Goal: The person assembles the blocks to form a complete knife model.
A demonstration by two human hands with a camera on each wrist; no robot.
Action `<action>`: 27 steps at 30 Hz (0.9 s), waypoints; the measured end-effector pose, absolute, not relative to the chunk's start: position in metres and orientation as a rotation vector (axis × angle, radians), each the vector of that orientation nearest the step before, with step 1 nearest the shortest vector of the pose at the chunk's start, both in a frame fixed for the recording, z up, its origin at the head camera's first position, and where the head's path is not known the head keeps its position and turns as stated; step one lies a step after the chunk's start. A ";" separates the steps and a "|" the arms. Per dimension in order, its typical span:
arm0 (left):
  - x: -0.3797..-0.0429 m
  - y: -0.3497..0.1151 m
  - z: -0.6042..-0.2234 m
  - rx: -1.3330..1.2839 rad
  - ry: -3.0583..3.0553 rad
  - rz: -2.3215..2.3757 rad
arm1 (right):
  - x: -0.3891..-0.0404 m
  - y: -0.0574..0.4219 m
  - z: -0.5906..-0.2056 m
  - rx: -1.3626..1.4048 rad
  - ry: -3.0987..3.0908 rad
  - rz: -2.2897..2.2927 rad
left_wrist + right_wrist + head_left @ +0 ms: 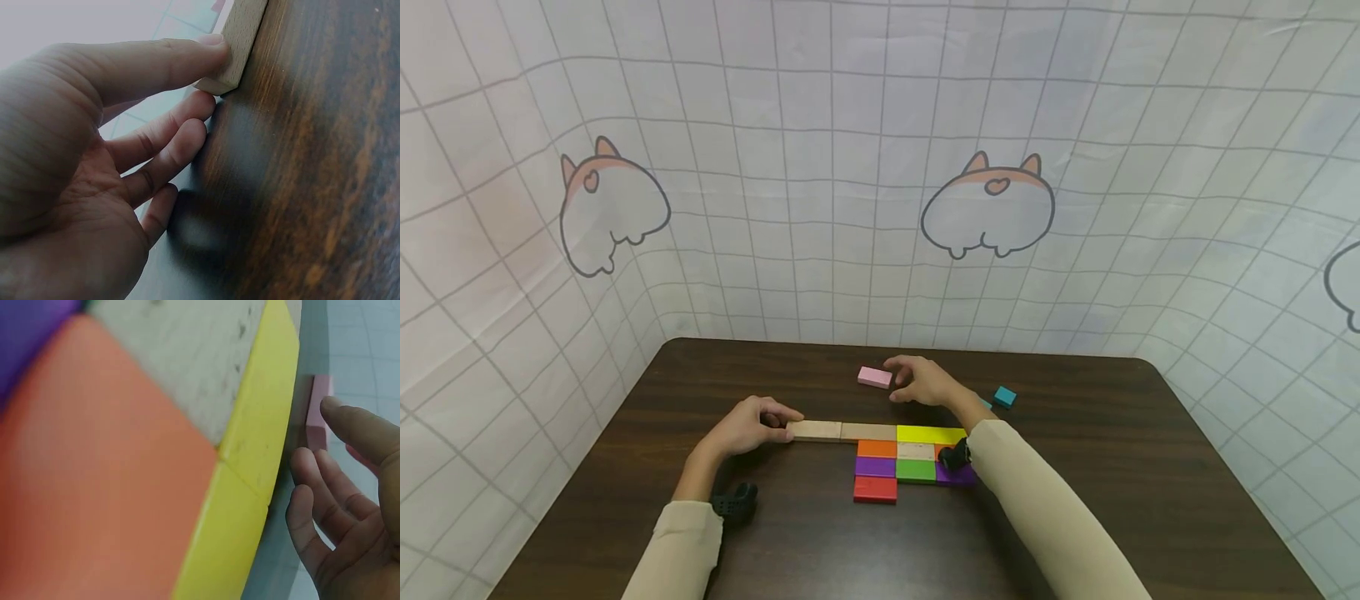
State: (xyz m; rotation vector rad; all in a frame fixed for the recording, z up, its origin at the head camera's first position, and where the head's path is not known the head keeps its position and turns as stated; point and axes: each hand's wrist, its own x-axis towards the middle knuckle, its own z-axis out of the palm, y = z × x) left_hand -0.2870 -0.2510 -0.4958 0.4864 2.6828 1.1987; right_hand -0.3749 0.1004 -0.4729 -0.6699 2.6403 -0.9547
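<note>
At the left end of a row, my left hand [745, 427] pinches a plain wooden block [816, 430] between thumb and fingers. In the left wrist view the thumb lies on the end of that block [237, 47], which rests flat on the table. A second plain block [868, 432] continues the row to the yellow blocks [928, 434]. Beyond the row, my right hand [925, 383] reaches towards a pink block [875, 377] with fingers and thumb spread. The right wrist view shows the fingertips right beside the pink block [317, 419].
Below the yellow blocks lie orange [876, 449], purple [875, 467], green [916, 472] and red [875, 489] blocks, edge to edge. The right forearm hides part of this group. A teal block [1004, 397] lies further right on the dark table [790, 542], with another partly hidden behind the wrist.
</note>
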 end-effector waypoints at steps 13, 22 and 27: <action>-0.287 -0.252 -0.496 0.486 2.686 1.191 | -0.391 0.089 -0.478 -0.617 2.601 -0.959; -0.285 -0.251 -0.494 0.507 2.673 1.206 | -0.395 0.083 -0.483 -0.578 2.687 -0.891; -0.287 -0.251 -0.494 0.486 2.687 1.194 | -0.395 0.085 -0.482 -0.575 2.650 -0.920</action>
